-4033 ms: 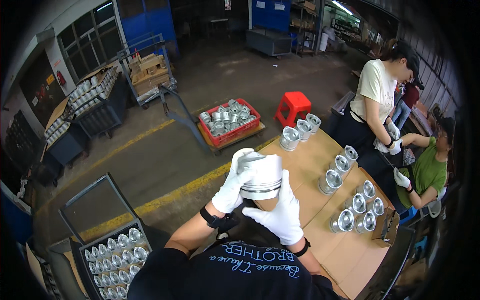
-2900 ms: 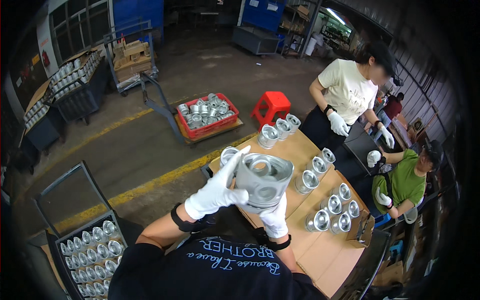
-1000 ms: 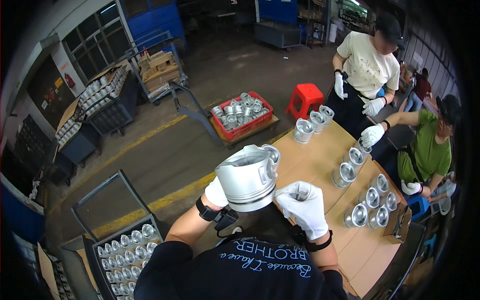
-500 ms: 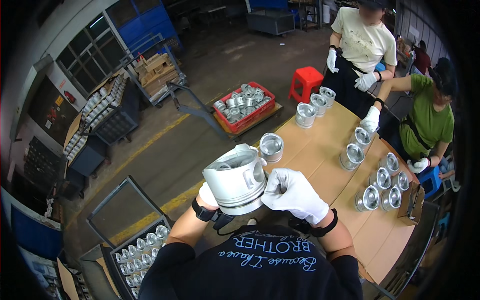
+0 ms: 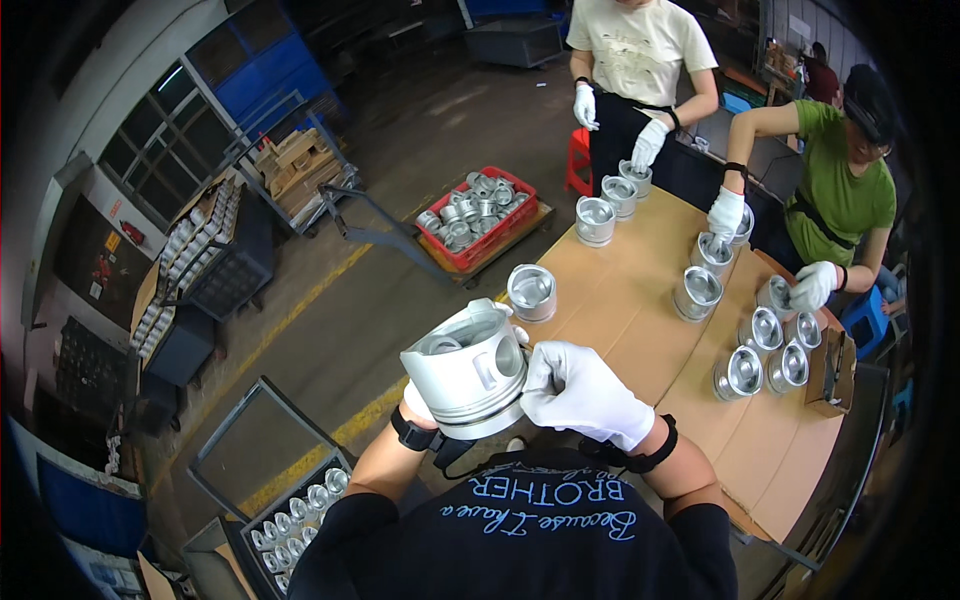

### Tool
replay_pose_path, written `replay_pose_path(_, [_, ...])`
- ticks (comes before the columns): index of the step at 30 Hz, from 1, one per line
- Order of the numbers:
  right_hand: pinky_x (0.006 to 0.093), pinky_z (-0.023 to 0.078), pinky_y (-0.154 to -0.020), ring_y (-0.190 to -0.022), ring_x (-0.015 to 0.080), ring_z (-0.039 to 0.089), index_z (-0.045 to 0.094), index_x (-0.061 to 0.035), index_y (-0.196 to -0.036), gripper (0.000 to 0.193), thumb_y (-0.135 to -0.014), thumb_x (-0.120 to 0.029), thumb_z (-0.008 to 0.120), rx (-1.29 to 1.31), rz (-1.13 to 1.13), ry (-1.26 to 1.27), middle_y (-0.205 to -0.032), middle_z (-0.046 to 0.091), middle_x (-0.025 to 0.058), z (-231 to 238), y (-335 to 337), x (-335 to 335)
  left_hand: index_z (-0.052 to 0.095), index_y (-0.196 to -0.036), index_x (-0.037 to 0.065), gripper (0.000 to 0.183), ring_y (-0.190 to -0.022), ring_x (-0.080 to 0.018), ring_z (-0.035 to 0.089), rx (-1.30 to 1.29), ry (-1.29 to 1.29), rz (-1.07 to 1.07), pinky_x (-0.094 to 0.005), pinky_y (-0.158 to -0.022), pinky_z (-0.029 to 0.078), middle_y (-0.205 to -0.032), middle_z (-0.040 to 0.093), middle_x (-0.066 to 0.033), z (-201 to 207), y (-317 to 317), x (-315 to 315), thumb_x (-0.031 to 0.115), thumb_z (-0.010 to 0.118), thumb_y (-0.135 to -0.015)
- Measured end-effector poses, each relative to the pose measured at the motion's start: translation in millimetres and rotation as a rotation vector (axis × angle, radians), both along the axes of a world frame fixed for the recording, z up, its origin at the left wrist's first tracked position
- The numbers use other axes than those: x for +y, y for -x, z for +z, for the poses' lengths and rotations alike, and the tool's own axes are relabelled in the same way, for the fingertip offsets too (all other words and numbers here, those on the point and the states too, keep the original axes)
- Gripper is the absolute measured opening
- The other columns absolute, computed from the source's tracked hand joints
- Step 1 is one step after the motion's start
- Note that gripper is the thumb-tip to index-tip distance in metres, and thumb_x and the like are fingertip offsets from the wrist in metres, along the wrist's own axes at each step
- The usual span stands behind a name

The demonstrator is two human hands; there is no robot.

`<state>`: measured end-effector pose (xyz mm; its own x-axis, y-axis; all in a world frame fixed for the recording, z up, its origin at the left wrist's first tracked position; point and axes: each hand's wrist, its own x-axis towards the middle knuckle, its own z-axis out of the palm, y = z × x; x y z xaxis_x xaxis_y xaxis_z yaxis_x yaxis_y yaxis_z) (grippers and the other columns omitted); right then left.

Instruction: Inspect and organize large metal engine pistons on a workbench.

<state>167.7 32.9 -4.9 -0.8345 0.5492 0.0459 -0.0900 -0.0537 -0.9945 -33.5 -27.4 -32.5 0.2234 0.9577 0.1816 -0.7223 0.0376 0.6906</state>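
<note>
A large silver-white engine piston [image 5: 465, 365] is held up in front of my chest, tilted, its ring grooves toward the lower side. My left hand [image 5: 418, 402], in a white glove, supports it from behind and the left. Most of that hand is hidden by the piston; some fingertips show past its far right edge. My gloved right hand [image 5: 585, 395] is closed at the piston's right side, thumb and fingers bent together against the grooved edge. Whether something small lies in that pinch is hidden. Just beyond, another piston [image 5: 532, 293] stands on the cardboard-covered table [image 5: 620, 345].
Several more pistons [image 5: 697, 292] stand on the table, with a small open carton [image 5: 829, 372] at right. Two gloved co-workers handle pistons across it. A red crate [image 5: 475, 258] of pistons rests on a trolley. A cart [image 5: 262, 520] with pistons stands at lower left.
My view has shifted slightly; the piston stays in my hands, a little lower. The far co-worker's hand has reached a piston; the green-shirted co-worker's hands have moved onto pistons.
</note>
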Motion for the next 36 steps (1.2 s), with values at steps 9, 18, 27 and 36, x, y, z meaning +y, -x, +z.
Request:
replay_pose_path(9, [0.0214,0.040,-0.049,-0.056,0.0035,0.049,0.048,-0.0081,-0.074,0.021,-0.076,-0.004,0.068,0.005,-0.012,0.054,-0.065,0.051,-0.0035,3,-17,1,0.043,-0.135,0.005,0.052,-0.113,-0.0262,0.056,-0.050,0.085,-0.018,-0.0386,-0.095,0.050,-0.122,0.055,-0.0172,-6,-15,5,0.026,0.062,-0.091])
replay_pose_path(18, [0.0220,0.043,-0.048,-0.055,0.0051,0.051,0.048,-0.0080,-0.075,0.023,-0.078,-0.005,0.070,-0.018,0.043,0.146,-0.067,0.052,-0.0024,2,-42,4,0.045,-0.133,0.005,0.048,-0.112,-0.0262,0.056,-0.043,0.071,-0.016,-0.0390,-0.095,0.050,-0.122,0.055,-0.0168,-9,-40,5,0.026,0.060,-0.092])
replay_pose_path(27, [0.0213,0.044,-0.048,-0.055,0.0058,0.053,0.049,-0.0077,-0.076,0.022,-0.079,-0.007,0.071,0.016,0.091,0.192,-0.070,0.054,-0.0004,0,-76,4,0.043,-0.134,0.005,0.050,-0.110,-0.0253,0.057,-0.066,0.082,0.052,-0.0389,-0.094,0.050,-0.122,0.056,-0.0158,-17,-79,-2,0.028,0.059,-0.092])
replay_pose_path(36, [0.0219,0.042,-0.044,-0.050,0.0097,0.053,0.054,-0.0026,-0.096,0.015,-0.085,-0.002,0.065,0.255,-0.002,0.407,-0.073,0.058,0.0047,-20,-97,3,0.040,-0.133,0.007,0.050,-0.105,-0.0239,0.060,0.186,-0.074,0.419,-0.0376,-0.091,0.051,-0.117,0.056,-0.0135,-34,-116,-6,0.022,0.061,-0.090])
